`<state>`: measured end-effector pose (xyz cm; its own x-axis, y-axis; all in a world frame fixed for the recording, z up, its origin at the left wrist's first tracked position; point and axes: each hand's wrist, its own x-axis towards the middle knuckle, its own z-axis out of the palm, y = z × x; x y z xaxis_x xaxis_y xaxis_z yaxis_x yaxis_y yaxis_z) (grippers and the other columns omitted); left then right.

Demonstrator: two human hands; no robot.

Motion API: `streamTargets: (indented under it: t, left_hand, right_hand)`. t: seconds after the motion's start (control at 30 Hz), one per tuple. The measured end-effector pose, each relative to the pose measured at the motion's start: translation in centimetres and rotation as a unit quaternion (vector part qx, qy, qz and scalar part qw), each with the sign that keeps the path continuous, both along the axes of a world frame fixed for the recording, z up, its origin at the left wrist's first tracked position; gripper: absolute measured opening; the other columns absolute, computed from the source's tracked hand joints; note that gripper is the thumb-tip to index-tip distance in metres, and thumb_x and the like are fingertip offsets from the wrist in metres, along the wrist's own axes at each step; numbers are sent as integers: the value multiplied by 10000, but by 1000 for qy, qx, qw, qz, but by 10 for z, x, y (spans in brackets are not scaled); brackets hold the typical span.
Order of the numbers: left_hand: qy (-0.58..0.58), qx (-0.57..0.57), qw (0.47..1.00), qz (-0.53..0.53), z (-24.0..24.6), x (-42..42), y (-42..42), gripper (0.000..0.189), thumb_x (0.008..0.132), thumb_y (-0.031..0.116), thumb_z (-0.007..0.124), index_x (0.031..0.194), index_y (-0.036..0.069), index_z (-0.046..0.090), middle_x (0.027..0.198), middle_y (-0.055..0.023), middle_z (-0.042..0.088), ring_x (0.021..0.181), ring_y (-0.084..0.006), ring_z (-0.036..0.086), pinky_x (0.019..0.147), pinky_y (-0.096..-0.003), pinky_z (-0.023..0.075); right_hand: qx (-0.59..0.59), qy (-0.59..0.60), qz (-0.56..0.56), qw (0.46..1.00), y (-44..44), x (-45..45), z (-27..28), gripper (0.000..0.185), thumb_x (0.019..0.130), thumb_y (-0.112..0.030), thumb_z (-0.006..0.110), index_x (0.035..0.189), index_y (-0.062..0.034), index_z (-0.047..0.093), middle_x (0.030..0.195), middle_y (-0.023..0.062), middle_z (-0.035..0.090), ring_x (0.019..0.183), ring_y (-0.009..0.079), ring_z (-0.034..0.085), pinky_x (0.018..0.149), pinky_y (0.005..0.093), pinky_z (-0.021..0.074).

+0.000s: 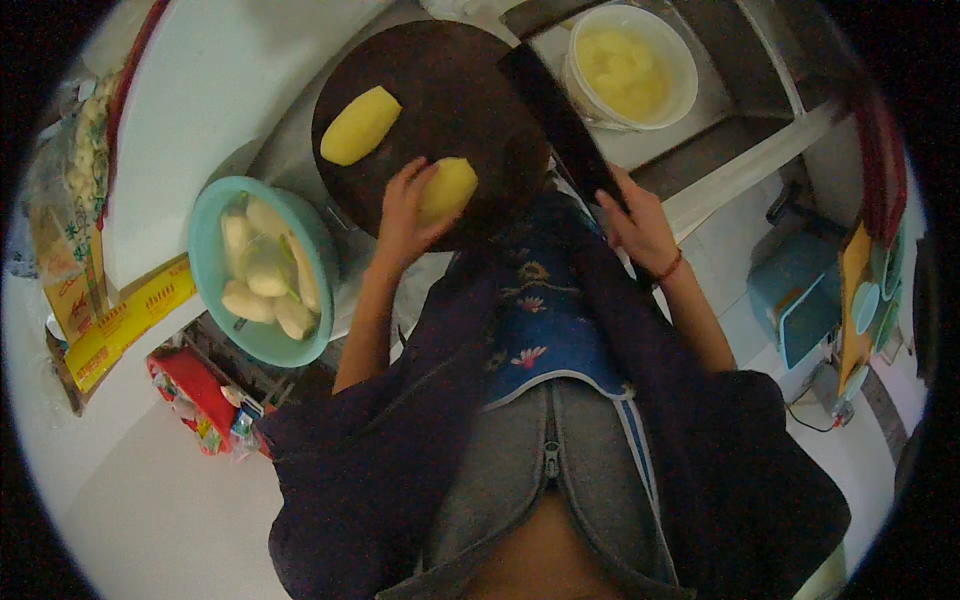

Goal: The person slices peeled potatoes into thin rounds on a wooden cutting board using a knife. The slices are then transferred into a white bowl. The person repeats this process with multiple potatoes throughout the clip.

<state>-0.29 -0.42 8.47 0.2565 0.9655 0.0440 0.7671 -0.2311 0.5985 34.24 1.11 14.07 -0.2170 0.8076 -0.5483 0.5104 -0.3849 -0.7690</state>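
A peeled potato [451, 187] lies near the lower edge of a round, dark cutting board [450, 90]; my left hand [412, 210] is closed around its left side. Another peeled potato [361, 126] rests by itself at the board's left. My right hand [636, 223] grips a knife with a long, wide, dark blade [559, 112], which slants up and left over the board's right edge. To the left stands a turquoise plastic basin [199, 262] of pale peeled vegetables [268, 274]. A white bucket [686, 71] at the upper right holds yellow pieces [619, 71] in liquid.
The bucket stands in a metal-edged recess, perhaps a sink, whose pale rim [757, 165] runs along its near side. A yellow box [135, 319] and bagged goods [86, 157] lie at the far left. A red bag [195, 390] is below the basin. A blue bin [795, 300] stands right.
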Motion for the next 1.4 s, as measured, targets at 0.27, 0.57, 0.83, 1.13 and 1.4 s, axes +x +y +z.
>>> streamTargets:
  t: [0.27, 0.57, 0.83, 1.13, 1.4]
  left_hand:
    - [34, 76, 978, 191, -39, 39, 11, 716, 698, 257, 762, 1315, 96, 437, 1302, -149, 453, 1175, -349, 419, 977, -461, 329]
    - [69, 144, 977, 141, -36, 48, 35, 604, 730, 246, 725, 1249, 57, 482, 1259, -157, 457, 1159, -364, 416, 958, -474, 333]
    - [88, 147, 982, 73, -54, 44, 39, 477, 680, 211, 756, 1057, 11, 543, 1199, -225, 469, 1114, -415, 438, 951, -504, 372]
    - [40, 111, 988, 104, -57, 39, 42, 385, 656, 207, 770, 959, 46, 595, 1136, -212, 501, 1112, -424, 441, 955, -487, 389]
    - [35, 146, 986, 78, -53, 42, 46, 398, 641, 193, 761, 999, 119, 606, 1157, -170, 505, 1117, -394, 441, 947, -463, 398]
  right_hand:
    - [261, -51, 136, 954, 24, -59, -37, 444, 908, -133, 465, 1345, -146, 389, 1073, 246, 582, 937, 436, 565, 774, 499, 482]
    - [155, -216, 221, 939, 45, -78, -20, 448, 916, -112, 431, 1356, -184, 387, 1119, 171, 595, 885, 385, 603, 748, 441, 499]
    - [245, -249, 297, 889, 30, -72, 15, 510, 845, -75, 470, 1334, -211, 421, 1144, 94, 603, 785, 337, 645, 642, 414, 544]
    - [208, -260, 306, 892, 29, -74, 31, 497, 840, -49, 466, 1320, -174, 434, 1156, 103, 597, 744, 323, 651, 616, 385, 547]
    - [188, -277, 316, 888, 43, -91, -7, 467, 848, -42, 440, 1302, -149, 439, 1163, 115, 590, 764, 334, 645, 629, 408, 539]
